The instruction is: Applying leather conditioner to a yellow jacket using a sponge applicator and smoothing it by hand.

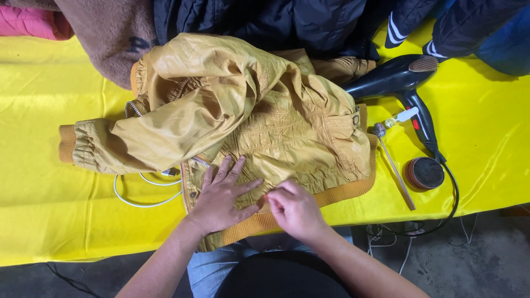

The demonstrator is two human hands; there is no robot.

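A bright yellow tabletop (44, 99) fills the frame, with a mustard-yellow jacket (265, 121) spread across its centre, long axis running left to right. Both hands sit at its lower hem: the left hand (221, 196) lies flat, fingers splayed, while the right hand (295, 208), just beside it, pinches the fabric. A black hair dryer (400, 83) lies at upper right.

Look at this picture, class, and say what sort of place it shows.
Probably a small garment repair or finishing workbench: a mustard jacket lies on a yellow-covered table, with a black hair dryer and a small round tin beside it, and more clothes piled behind.
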